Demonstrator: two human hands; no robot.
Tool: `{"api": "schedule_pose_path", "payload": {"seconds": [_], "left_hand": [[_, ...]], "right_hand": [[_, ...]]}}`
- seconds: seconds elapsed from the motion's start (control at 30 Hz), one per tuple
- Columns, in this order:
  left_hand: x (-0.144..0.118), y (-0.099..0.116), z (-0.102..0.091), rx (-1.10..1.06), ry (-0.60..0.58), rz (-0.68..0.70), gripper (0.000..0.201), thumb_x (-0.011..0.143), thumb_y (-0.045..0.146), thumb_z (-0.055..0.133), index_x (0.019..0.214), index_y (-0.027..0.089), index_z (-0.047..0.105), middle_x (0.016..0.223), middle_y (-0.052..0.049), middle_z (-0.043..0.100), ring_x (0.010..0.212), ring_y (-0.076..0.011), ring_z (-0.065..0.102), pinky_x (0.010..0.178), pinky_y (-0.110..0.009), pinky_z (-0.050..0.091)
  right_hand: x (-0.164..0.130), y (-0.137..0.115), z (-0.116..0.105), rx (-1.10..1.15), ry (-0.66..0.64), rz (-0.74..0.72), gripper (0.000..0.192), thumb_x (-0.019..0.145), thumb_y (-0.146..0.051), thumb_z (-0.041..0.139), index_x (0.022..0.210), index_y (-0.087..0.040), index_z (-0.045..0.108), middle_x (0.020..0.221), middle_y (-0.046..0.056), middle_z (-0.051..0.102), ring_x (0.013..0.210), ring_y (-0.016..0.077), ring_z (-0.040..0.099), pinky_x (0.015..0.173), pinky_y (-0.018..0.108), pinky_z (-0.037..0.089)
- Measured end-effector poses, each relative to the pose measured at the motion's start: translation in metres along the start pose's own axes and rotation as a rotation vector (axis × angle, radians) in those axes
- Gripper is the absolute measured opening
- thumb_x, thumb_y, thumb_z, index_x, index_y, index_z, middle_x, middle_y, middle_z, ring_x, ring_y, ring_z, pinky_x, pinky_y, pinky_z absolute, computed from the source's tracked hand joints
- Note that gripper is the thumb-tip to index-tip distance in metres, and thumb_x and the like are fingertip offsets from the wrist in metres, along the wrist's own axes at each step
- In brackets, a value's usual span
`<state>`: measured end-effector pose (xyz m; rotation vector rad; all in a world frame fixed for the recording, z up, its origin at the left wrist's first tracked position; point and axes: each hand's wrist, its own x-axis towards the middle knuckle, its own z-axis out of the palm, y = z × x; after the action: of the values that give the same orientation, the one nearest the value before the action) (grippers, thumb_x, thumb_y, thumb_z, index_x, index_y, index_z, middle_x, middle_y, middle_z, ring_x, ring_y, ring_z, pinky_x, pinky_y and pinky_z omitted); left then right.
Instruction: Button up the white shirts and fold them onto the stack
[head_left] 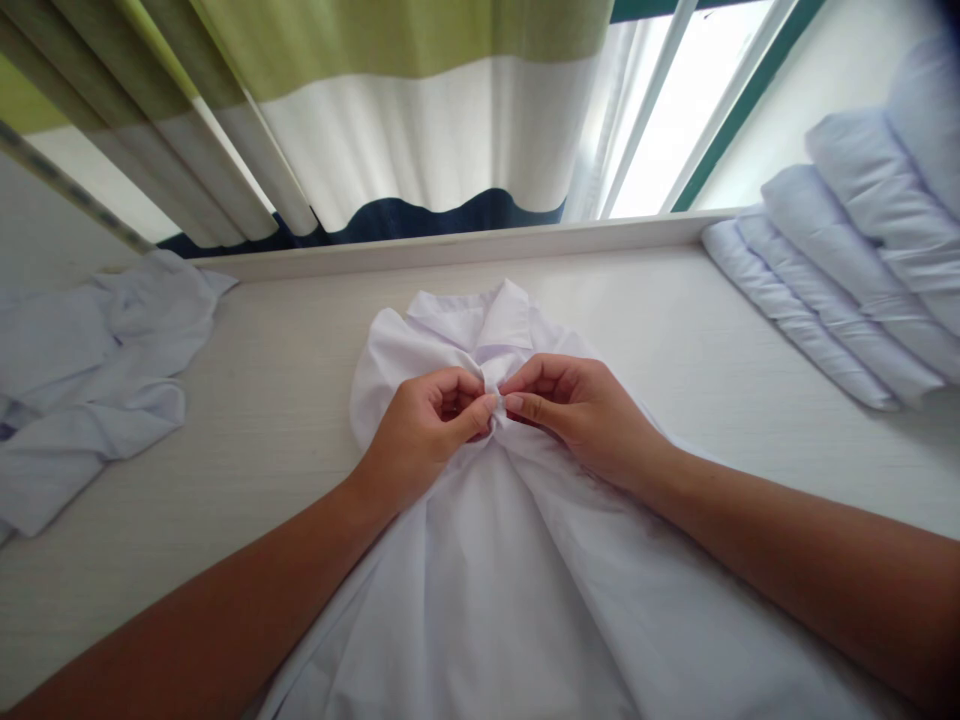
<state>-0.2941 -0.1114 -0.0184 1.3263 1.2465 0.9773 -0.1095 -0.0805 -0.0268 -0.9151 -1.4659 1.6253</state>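
Bright daylight from the window; edges stretched, corners soft.

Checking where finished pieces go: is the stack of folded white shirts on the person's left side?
No, the folded white shirts are stacked on the right of the table; a crumpled pile lies left.

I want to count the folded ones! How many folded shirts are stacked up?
4 at least, overlapping in a row at the table's right edge. More may lie beyond the picture's edge.
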Motion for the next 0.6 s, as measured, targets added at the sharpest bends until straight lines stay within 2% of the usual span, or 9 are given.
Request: {"api": "schedule_pose_path", "payload": {"seconds": [0.17,0.4,0.5,0.6], "left_hand": [[0.002,0.000,-0.003,-0.067,-0.046,-0.031,0.027,0.076,0.038,0.077,0.078,0.016,0.060,0.068,0.002,0.061,0.059,-0.0096,0.057,0.058,-0.021,0.048],[0.003,0.003,0.001,-0.010,0.006,0.029,0.027,0.081,0.042,0.070,0.080,0.017,0.058,0.064,0.003,0.059,0.057,-0.0096,0.055,0.057,-0.021,0.045],[-0.002,0.020,-0.006,0.187,-0.081,0.058,0.028,0.086,0.044,0.062,0.076,0.017,0.061,0.068,-0.001,0.064,0.063,-0.0130,0.059,0.062,-0.024,0.047],[-0.019,0.044,-0.019,0.589,-0.140,0.100,0.031,0.087,0.045,0.058,0.076,0.018,0.067,0.074,-0.003,0.068,0.068,-0.0173,0.061,0.062,-0.026,0.044]], "right_hand": [[0.000,0.003,-0.001,-0.020,-0.014,-0.013,0.015,0.078,-0.030,0.075,0.084,-0.017,0.069,0.080,0.001,0.070,0.077,0.0151,0.064,0.070,0.026,0.050],[-0.001,0.001,0.001,-0.081,0.010,-0.048,0.023,0.079,-0.039,0.074,0.084,-0.017,0.067,0.077,0.000,0.069,0.072,0.0144,0.062,0.066,0.026,0.047],[-0.004,0.000,0.003,-0.102,0.013,-0.074,0.027,0.083,-0.043,0.070,0.082,-0.017,0.065,0.076,0.000,0.067,0.072,0.0132,0.060,0.067,0.025,0.046],[-0.006,0.000,0.005,-0.155,0.022,-0.079,0.031,0.086,-0.047,0.066,0.083,-0.017,0.065,0.075,0.001,0.067,0.069,0.0125,0.058,0.065,0.024,0.046]]}}
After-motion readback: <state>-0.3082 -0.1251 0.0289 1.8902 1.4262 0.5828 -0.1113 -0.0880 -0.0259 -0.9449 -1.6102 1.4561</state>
